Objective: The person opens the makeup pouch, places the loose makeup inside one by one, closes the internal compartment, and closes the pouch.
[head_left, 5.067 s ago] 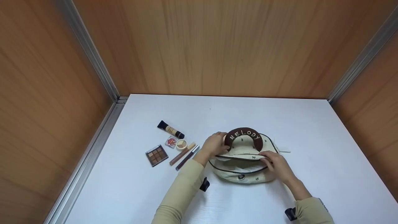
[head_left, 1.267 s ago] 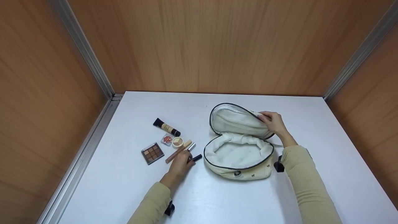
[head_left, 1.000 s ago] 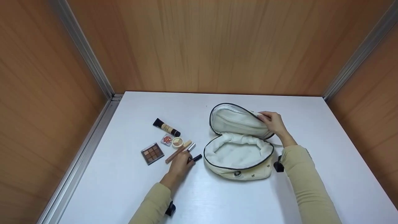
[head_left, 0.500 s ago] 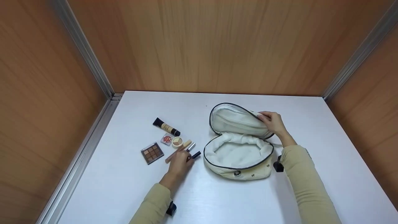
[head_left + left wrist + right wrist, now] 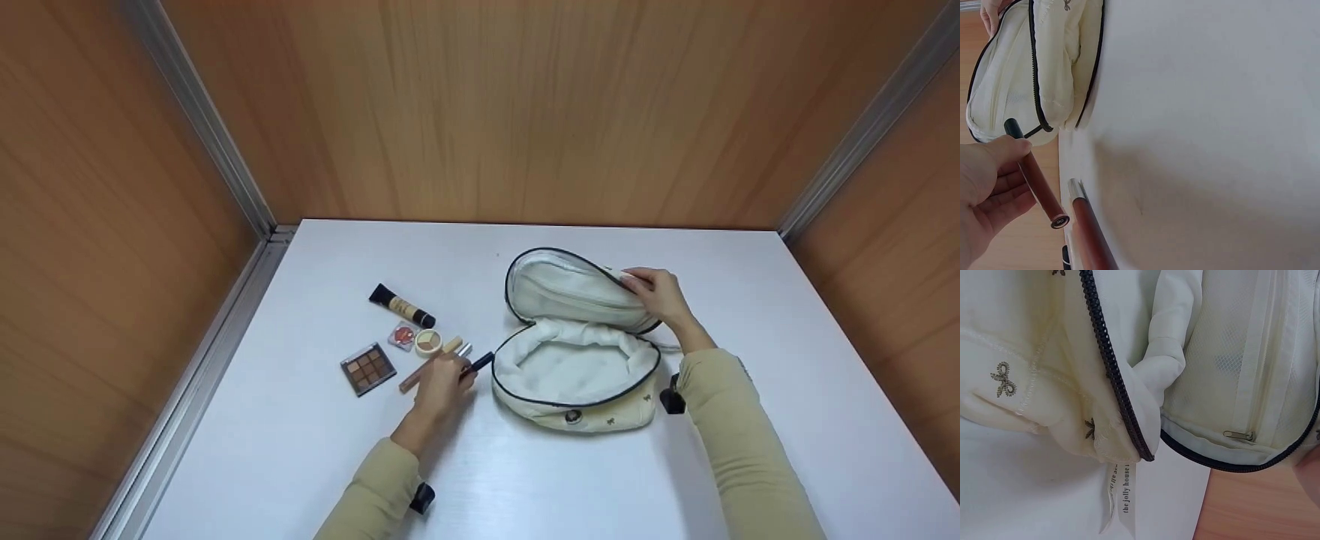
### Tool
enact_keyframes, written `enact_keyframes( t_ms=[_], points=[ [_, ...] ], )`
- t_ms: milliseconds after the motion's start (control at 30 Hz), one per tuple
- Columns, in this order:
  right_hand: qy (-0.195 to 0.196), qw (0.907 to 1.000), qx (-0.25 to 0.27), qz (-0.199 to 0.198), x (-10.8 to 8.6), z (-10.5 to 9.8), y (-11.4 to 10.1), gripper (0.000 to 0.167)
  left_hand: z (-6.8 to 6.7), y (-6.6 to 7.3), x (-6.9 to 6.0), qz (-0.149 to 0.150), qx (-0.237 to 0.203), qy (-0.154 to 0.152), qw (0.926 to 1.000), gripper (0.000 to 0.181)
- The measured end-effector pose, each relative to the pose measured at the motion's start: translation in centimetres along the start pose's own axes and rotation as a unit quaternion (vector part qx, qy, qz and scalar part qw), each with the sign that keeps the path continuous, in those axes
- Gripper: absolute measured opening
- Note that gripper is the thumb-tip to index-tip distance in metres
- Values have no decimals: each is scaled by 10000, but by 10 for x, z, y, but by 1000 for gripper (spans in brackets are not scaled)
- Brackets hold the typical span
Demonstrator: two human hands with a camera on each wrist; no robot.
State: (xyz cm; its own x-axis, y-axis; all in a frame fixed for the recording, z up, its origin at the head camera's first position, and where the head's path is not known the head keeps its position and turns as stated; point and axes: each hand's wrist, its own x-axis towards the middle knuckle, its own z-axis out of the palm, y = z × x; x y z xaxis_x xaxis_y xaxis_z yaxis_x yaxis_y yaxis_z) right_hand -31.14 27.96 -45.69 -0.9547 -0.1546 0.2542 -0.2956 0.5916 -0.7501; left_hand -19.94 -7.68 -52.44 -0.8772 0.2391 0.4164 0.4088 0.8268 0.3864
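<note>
In the head view my left hand (image 5: 441,384) pinches a lip gloss tube (image 5: 480,364) by its cap end, just left of the cream makeup bag (image 5: 611,420). The left wrist view shows that the lip gloss tube (image 5: 1041,188) has a dark cap and a reddish-brown body, with a number on its end. Below it lies another tube (image 5: 1090,230) with a silver cap. My right hand (image 5: 661,298) grips the edge of the raised bag lid (image 5: 577,289). White padded lining shows inside the bag. In the right wrist view the lid has a mesh zip pocket (image 5: 1235,382).
Left of the bag lie a black-ended cream tube (image 5: 403,306), an eyeshadow palette (image 5: 367,369), a small red-centred compact (image 5: 403,337), a round compact (image 5: 428,343) and a beige-capped tube (image 5: 416,377). Wooden panels (image 5: 480,112) stand behind and beside the white table (image 5: 360,247).
Earlier both hands were at the bag with its lid lowered; the lid now stands folded back. My left hand went to the cosmetics and has lifted the lip gloss slightly toward the bag.
</note>
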Motion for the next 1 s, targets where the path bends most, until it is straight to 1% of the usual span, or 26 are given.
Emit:
enact_keyframes(
  t_ms=[133,233,300,400,567,767,900,1000],
  points=[
    [-24,10000,4,8,0,-1,0,29,-1,6,4,190,-89,129,9997,5],
    [-53,10000,74,28,0,-1,0,28,-1,11,8,340,-140,285,9989,6],
    [-88,9999,72,31,0,-1,0,28,-1,14,10,468,-90,413,9980,7],
    [-113,9999,100,57,0,-1,-1,29,0,19,14,564,10,512,9971,7],
    [-61,10000,22,60,0,0,-1,30,1,30,23,545,215,450,9973,6],
    [-56,9999,54,69,1,0,-1,30,6,44,37,615,461,492,9958,8],
    [-96,9999,75,88,1,0,-1,30,10,52,47,605,593,419,9955,10],
    [-85,9999,-19,85,1,0,-2,31,13,57,54,600,709,356,9950,11]
  ],
)
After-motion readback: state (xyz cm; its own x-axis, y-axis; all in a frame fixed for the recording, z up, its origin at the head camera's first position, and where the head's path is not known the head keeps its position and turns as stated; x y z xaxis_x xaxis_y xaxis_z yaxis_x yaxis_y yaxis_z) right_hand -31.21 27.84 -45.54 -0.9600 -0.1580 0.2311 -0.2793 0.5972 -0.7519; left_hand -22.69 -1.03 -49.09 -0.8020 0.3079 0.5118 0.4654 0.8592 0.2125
